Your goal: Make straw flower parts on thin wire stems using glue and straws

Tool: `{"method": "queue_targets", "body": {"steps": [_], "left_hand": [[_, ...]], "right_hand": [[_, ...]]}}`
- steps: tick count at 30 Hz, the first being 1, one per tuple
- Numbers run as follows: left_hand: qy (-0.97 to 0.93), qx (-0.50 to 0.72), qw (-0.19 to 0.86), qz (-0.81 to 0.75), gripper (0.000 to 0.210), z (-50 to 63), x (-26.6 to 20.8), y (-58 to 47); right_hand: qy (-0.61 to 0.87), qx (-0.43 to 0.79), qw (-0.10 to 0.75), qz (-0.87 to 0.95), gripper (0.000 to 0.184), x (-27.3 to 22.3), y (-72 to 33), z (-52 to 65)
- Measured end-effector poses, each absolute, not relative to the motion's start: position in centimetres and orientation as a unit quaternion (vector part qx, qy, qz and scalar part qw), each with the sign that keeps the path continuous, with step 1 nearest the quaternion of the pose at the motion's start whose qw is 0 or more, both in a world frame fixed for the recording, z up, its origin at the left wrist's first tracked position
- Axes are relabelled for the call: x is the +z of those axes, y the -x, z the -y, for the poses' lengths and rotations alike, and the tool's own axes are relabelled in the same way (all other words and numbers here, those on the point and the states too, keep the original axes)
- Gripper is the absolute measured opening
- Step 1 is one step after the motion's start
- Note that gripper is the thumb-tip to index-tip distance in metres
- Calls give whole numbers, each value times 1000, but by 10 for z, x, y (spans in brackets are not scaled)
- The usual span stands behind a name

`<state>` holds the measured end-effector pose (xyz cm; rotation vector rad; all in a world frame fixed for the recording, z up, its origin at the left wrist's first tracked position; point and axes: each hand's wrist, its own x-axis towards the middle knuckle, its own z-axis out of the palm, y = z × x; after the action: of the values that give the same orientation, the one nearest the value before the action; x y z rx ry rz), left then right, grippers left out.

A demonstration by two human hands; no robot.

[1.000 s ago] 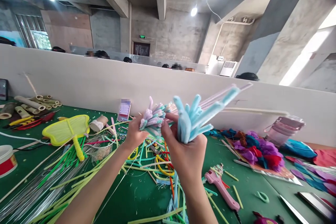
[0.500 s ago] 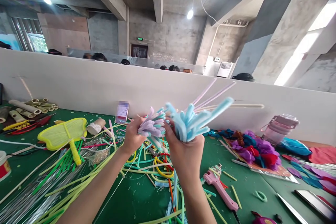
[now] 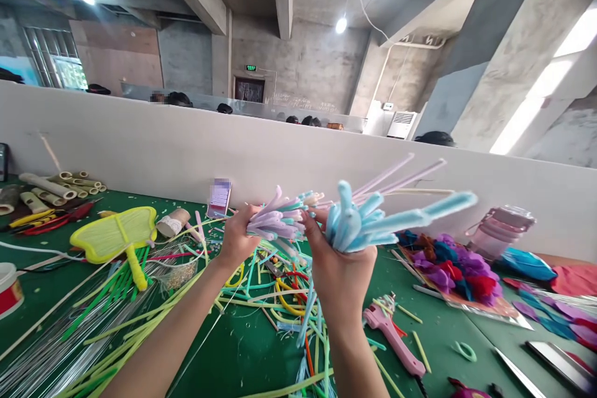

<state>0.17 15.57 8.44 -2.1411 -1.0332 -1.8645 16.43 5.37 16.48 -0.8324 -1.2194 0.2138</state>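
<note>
My left hand is closed around one part of a bundle of pipe cleaners; lilac and mint ends fan out beside its fingers. Wrapped round the bunch's other side, my right hand grips light blue pipe cleaners that splay up and to the right. Thin lilac stems stick out behind them. Both hands are raised above the table and close together. Where the bunch passes between them, part of it is hidden by my fingers.
Loose pipe cleaners litter the green table. A yellow butterfly shape lies left, a pink glue gun right. Behind stand a phone and a pink bottle, with bamboo tubes far left and a white partition across.
My right hand has shifted slightly right and turned, and the light blue ends lean further right and lower. My left hand stays nearly in place, still holding the lilac part.
</note>
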Motion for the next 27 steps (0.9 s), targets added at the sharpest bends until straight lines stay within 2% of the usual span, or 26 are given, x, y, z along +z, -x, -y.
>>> {"method": "queue_targets", "body": {"steps": [10,23,27], "left_hand": [[702,-621,74,342,20,-160,83,8],[726,-586,78,353,18,-156,84,3],[723,-578,72,372,16,-162,80,9]], "right_hand": [[362,69,823,432,16,181,-185,-35],[380,115,734,551,19,181,-185,-39],[389,130,759,505,24,184,-184,-43]]}}
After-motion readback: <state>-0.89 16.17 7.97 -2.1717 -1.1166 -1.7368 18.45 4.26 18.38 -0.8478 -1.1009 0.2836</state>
